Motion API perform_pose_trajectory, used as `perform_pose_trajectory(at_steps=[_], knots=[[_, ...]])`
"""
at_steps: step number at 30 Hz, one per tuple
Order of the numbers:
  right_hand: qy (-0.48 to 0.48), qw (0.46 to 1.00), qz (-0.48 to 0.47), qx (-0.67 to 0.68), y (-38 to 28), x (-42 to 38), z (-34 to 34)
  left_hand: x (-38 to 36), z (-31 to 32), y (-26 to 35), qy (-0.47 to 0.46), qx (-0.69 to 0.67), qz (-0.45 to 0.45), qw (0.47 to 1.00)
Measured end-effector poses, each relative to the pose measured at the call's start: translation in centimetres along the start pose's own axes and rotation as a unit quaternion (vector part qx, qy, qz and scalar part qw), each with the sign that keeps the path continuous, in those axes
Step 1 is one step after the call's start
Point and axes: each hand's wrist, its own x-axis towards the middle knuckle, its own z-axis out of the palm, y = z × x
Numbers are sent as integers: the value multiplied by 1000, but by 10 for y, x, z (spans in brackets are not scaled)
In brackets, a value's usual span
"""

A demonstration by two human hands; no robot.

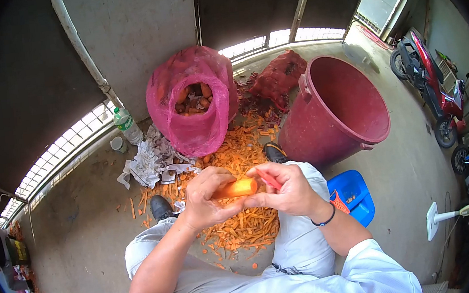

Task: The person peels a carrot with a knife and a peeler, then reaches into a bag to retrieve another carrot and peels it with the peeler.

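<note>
Over the heap of peelings, my left hand [210,197] is closed around a bright orange carrot [238,188]. The carrot lies nearly level, its blunt end pointing right. My right hand [287,189] is closed on a small red tool [268,178] that looks like a peeler; its working edge cannot be made out. The fingertips of my right hand are close to the carrot's right end. Below both hands, carrot peelings [240,231] cover the floor between my legs.
Ahead stands an open pink mesh sack [195,130] of carrots, with crumpled paper [153,158] and a bottle [126,125] to its left. A large maroon bucket [322,114] leans at the right, near a red mesh sack [281,76]. A blue tray [360,199] sits beside my right leg.
</note>
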Motion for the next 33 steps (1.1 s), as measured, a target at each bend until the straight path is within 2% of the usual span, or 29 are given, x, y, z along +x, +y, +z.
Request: perform_pose_trajectory(at_steps=[2, 6, 7, 8, 9, 10, 11, 12, 13, 14, 15, 18, 21, 23, 25, 27, 28, 30, 31, 32, 33], knots=[[2, 995, -41, -93, 6, 3, -1, 0, 3, 2, 1, 15, 7, 1000], [32, 994, -71, -81, 30, 3, -1, 2, 3, 1, 21, 81, 2, 996], [75, 995, -60, -33, 32, 3, 0, 2, 6, 2, 22, 83, 2, 996], [119, 992, -47, 15, 34, 2, 1, 3, 11, 5, 80, -13, -149, 986], [119, 992, -47, 15, 36, 2, 2, 3, 15, 6, 136, -108, -294, 940], [159, 984, -53, 62, 38, 3, 5, 4, 16, 3, 156, -259, -368, 880], [198, 972, -60, 109, 41, 3, 6, 4, 14, 3, 157, -259, -366, 880], [201, 974, -47, 96, 46, 1, 5, 2, 12, 3, 106, -409, -448, 788], [200, 974, -48, 96, 50, 0, 8, -1, 11, 4, 51, -543, -511, 664], [197, 974, -60, 99, 55, -2, 13, -6, 19, 1, 56, -569, -475, 670], [195, 973, -72, 102, 58, -4, 17, -7, 22, -1, 57, -567, -477, 669], [158, 981, -47, 101, 58, -8, 20, -7, 23, -6, 80, -604, -409, 679], [145, 981, -40, 121, 56, -6, 12, -3, 17, -2, 93, -605, -403, 681], [166, 981, 5, 96, 53, 1, 0, -1, 13, -1, 78, -608, -402, 680], [182, 980, -10, 81, 52, 9, -8, 1, 11, 3, 62, -611, -402, 678], [221, 967, 7, 124, 44, 15, -18, 2, 11, 6, 58, -602, -419, 677], [221, 972, 10, 85, 43, 15, -23, 0, 13, 4, 57, -603, -418, 677], [189, 981, -6, 47, 42, 14, -35, -6, 18, -1, 27, -504, -394, 768], [157, 987, -21, 9, 42, 13, -38, -8, 20, -1, 27, -504, -394, 768], [156, 987, -20, 9, 41, 14, -39, -11, 24, -1, 28, -420, -378, 825], [118, 985, -96, -80, 36, 13, -39, -12, 26, 0, 28, -331, -358, 873]])
